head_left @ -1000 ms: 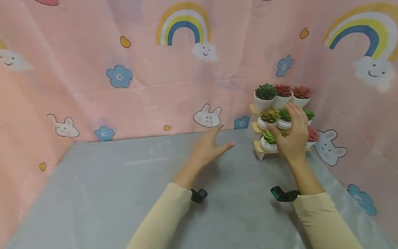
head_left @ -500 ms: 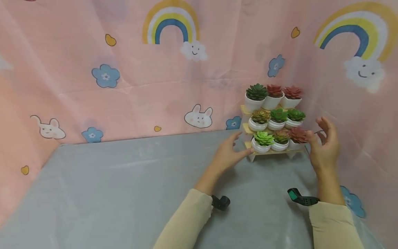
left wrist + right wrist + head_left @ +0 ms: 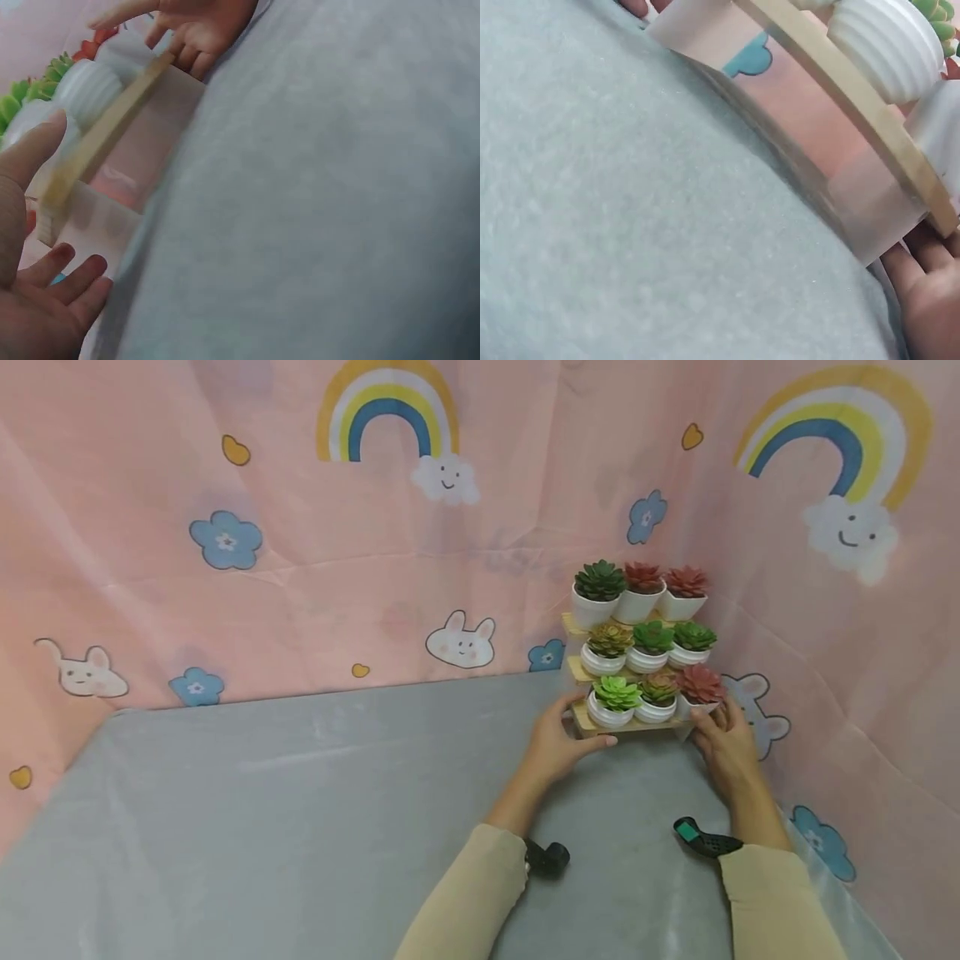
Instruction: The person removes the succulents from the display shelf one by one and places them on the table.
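A cloth-screened tabletop nook, more like a small filming set than a working room.

Pink cloth (image 3: pixel 322 602) hangs along the left, far and right sides, folding at a far-right corner and bordering a grey table (image 3: pixel 262 810). Its print is nursery-like: rainbows (image 3: pixel 389 395), smiling clouds (image 3: pixel 446 479), rabbits (image 3: pixel 461 646), blue flowers (image 3: pixel 226 541) and hearts (image 3: pixel 236 450); creases give it away as hung sheeting. A stand (image 3: pixel 641 727) of potted succulents (image 3: pixel 652 637) at the far right lends a homely note, while black wrist cameras (image 3: pixel 553 858) point to a recording space. Whether a home, an office or a studio lies behind the cloth cannot be told.
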Tool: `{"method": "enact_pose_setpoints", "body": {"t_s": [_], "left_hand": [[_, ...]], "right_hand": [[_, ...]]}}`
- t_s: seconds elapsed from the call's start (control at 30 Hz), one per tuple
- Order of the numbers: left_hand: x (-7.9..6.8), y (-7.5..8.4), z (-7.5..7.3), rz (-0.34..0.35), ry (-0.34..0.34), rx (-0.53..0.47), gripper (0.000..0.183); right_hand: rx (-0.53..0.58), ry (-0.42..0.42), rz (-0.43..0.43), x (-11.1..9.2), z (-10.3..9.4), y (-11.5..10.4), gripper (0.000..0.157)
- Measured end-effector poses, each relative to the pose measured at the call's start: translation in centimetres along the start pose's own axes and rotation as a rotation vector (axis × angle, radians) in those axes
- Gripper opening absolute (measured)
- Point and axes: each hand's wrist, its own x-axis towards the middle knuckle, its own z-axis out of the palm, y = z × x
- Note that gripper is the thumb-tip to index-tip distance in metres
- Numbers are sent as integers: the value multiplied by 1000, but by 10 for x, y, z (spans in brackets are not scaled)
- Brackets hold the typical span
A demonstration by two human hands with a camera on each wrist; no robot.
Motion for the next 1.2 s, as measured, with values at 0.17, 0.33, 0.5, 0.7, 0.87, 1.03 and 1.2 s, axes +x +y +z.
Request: {"method": "enact_pose_setpoints", "body": {"t_s": [0.17, 0.33, 0.5, 0.7, 0.87, 1.03, 1.2], "left_hand": [[0, -4, 1, -37, 18, 15, 86], [2, -6, 2, -48, 59, 63, 82], [3, -5, 6, -72, 105, 162, 70], [5, 0, 8, -89, 131, 131, 68], [4, 1, 4, -78, 138, 118, 67], [2, 0, 0, -75, 126, 113, 66], [-2, 1, -4, -78, 127, 83, 66]], "right_hand": [[-265, -15, -22, 3, 7, 11, 86], [-538, 11, -52, 2, 13, 14, 90], [-628, 63, -89, 3, 18, 18, 94], [-540, 58, -128, 4, 22, 20, 93], [-617, 109, -56, 0, 22, 18, 94], [-670, 95, -51, -2, 21, 13, 95], [-703, 56, -109, -2, 22, 9, 94]]}}
